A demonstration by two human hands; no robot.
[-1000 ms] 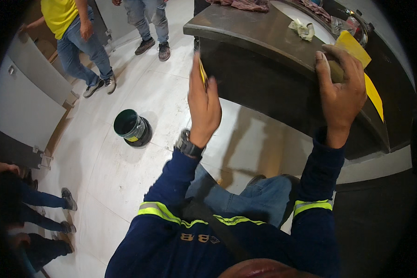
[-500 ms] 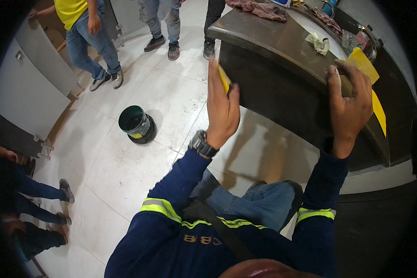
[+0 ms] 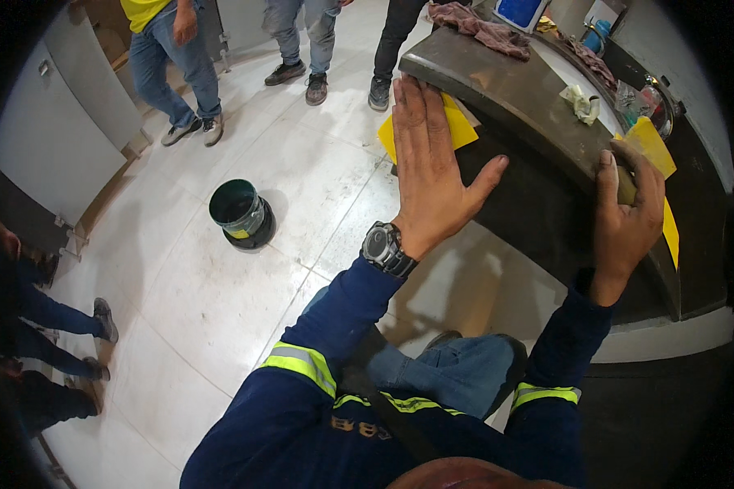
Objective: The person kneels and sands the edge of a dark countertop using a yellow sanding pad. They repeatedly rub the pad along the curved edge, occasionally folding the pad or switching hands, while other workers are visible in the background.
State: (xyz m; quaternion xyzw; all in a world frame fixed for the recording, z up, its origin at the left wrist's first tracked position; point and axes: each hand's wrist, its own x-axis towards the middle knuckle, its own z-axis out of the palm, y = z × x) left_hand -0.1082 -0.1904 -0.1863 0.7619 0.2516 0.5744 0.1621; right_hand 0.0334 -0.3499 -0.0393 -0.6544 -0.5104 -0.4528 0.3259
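My left hand (image 3: pixel 436 191) lies flat with fingers stretched over a yellow sheet (image 3: pixel 459 122) that looks like sandpaper. It is at the left end of the dark countertop's front panel (image 3: pixel 538 196), thumb apart. Over the front rim of the dark countertop (image 3: pixel 506 90), my right hand (image 3: pixel 628 232) curls its fingers and thumb around a folded yellow sandpaper sheet (image 3: pixel 652 147). Part of that sheet hangs down beside the hand. Something olive-coloured shows between the right thumb and fingers, too covered to name.
On the counter are a crumpled whitish glove-like piece (image 3: pixel 581 104), a reddish rag (image 3: pixel 485 34) and a blue container (image 3: pixel 520 11). A dark bucket (image 3: pixel 235 210) stands on the pale tiled floor (image 3: pixel 196 310). Several people stand nearby; grey stall doors (image 3: pixel 57 138) line the left.
My left hand has turned from edge-on to back-up and shifted slightly right, now flat over its yellow sheet. My right hand has moved slightly down in view, still gripping its sheet.
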